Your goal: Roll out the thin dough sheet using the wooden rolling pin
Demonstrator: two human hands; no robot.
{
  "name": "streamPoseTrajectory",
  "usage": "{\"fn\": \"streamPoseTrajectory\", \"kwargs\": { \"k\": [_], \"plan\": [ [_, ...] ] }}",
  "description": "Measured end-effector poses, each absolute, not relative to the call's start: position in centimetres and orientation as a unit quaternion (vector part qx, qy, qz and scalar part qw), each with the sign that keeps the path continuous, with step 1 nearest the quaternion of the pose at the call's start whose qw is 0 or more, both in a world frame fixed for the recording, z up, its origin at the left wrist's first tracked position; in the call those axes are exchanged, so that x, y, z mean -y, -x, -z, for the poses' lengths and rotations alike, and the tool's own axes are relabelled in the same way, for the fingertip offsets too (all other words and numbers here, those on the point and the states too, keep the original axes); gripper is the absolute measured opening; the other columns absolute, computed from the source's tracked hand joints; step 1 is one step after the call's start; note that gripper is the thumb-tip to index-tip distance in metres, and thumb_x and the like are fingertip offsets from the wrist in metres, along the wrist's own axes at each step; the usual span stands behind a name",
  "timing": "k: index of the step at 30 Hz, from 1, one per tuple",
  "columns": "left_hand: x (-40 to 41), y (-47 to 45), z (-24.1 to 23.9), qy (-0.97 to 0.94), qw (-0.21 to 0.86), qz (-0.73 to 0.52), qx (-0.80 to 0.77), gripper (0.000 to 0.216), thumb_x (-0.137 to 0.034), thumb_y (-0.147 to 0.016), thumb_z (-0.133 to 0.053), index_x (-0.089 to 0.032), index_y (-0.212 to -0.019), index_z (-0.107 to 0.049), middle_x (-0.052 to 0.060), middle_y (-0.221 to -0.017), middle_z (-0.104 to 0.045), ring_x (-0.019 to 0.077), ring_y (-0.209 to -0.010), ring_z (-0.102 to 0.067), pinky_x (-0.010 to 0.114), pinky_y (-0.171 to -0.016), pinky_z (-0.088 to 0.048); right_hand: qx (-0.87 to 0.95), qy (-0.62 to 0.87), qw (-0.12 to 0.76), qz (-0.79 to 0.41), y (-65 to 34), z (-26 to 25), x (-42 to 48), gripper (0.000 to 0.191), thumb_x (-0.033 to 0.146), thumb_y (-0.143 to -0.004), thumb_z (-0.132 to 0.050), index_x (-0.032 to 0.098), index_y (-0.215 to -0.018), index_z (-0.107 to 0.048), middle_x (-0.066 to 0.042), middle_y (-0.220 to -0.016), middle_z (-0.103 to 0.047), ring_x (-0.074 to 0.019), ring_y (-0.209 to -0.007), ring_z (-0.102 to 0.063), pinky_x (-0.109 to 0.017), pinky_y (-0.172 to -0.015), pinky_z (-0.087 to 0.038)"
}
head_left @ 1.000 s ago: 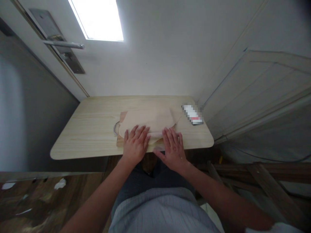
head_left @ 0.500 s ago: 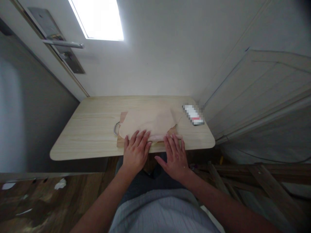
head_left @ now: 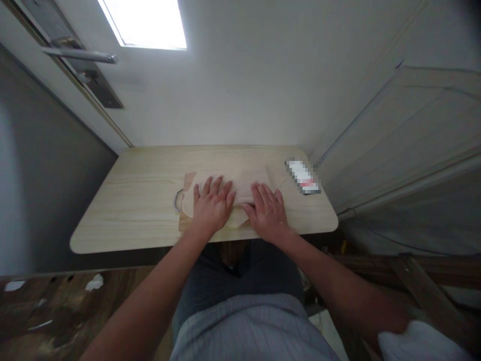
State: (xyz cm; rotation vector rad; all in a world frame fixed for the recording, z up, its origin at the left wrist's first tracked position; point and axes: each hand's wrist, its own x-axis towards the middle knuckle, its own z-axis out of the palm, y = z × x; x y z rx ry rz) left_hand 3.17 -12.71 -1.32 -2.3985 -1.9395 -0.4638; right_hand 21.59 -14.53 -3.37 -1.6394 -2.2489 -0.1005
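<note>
A thin, pale sheet of dough [head_left: 246, 179] lies over a wooden cutting board [head_left: 184, 222] with a metal loop handle [head_left: 175, 201] at its left end. My left hand [head_left: 212, 204] rests palm down on the left part of the sheet, its fingers spread and stretched forward. On the right part lies my right hand [head_left: 268, 209], flat, with its thumb turned inward. Between the hands runs a pale rolled ridge of the sheet; I cannot tell whether a rolling pin is inside it. Dough also shows nearer me, below the ridge.
The board lies on a light wood table [head_left: 124, 200] with rounded front corners. A phone [head_left: 302, 176], partly blurred out, is at the right. Behind stands a white door with a metal handle [head_left: 80, 54]. Wooden beams [head_left: 417, 283] are low on the right.
Both hands have slid forward over the sheet, away from me, and the rolled ridge has moved forward with them. More dough shows on the near side. The view has shifted slightly.
</note>
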Motion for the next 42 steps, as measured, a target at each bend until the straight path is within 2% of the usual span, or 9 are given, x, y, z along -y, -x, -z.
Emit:
{"fn": "streamPoseTrajectory", "kwargs": {
  "k": [5,15,23,31,37,42],
  "plan": [
    [9.3,-3.1,1.3,0.766,0.008,0.143,0.627,0.052,-0.048,-0.101,-0.02,-0.032,-0.142,-0.049,0.005,-0.155,-0.042,0.0306,-0.145,-0.031,0.063,-0.116,-0.02,0.788,0.594,0.16,0.023,-21.0,2.6,10.8,0.059,0.049,-0.103,-0.029,0.013,-0.15,-0.039,-0.013,-0.154,-0.042,-0.0293,-0.143,-0.031,-0.054,-0.116,-0.016],
    [3.8,-2.3,1.1,0.768,-0.037,0.118,0.628,0.053,-0.045,-0.1,-0.022,-0.031,-0.147,-0.041,0.008,-0.156,-0.04,0.0326,-0.144,-0.032,0.067,-0.112,-0.025,0.775,0.62,0.125,0.001,-20.1,1.9,4.5,0.06,0.053,-0.101,-0.031,0.019,-0.149,-0.041,-0.009,-0.156,-0.039,-0.0349,-0.143,-0.03,-0.06,-0.115,-0.017],
    [1.5,-2.2,0.7,0.775,-0.004,0.152,0.614,0.05,-0.039,-0.101,-0.021,-0.024,-0.138,-0.05,0.011,-0.147,-0.05,0.0298,-0.135,-0.042,0.064,-0.112,-0.025,0.773,0.625,0.107,-0.021,-19.8,2.0,1.0,0.066,0.057,-0.097,-0.038,0.02,-0.152,-0.036,-0.01,-0.157,-0.037,-0.0362,-0.141,-0.033,-0.062,-0.114,-0.021],
    [2.0,-2.4,0.3,0.77,-0.001,0.15,0.62,0.048,-0.039,-0.101,-0.023,-0.022,-0.134,-0.054,0.012,-0.143,-0.054,0.0291,-0.13,-0.047,0.059,-0.111,-0.029,0.774,0.62,0.127,0.004,-19.7,2.1,1.6,0.063,0.054,-0.097,-0.039,0.022,-0.151,-0.037,-0.009,-0.156,-0.039,-0.0346,-0.141,-0.034,-0.061,-0.114,-0.021],
    [3.4,-2.5,0.7,0.772,0.002,0.151,0.617,0.047,-0.039,-0.1,-0.025,-0.026,-0.137,-0.052,0.01,-0.148,-0.05,0.0295,-0.134,-0.043,0.062,-0.111,-0.029,0.765,0.626,0.152,0.014,-19.7,2.0,3.7,0.057,0.048,-0.098,-0.04,0.023,-0.149,-0.041,-0.008,-0.154,-0.042,-0.0343,-0.14,-0.036,-0.06,-0.114,-0.021],
    [5.3,-2.8,1.0,0.773,0.014,0.152,0.616,0.048,-0.042,-0.1,-0.025,-0.029,-0.138,-0.051,0.008,-0.15,-0.048,0.0299,-0.137,-0.041,0.062,-0.11,-0.03,0.761,0.624,0.175,0.023,-19.8,2.3,6.3,0.055,0.051,-0.101,-0.033,0.023,-0.147,-0.045,-0.009,-0.152,-0.045,-0.0339,-0.139,-0.036,-0.058,-0.114,-0.019]
  ]
}}
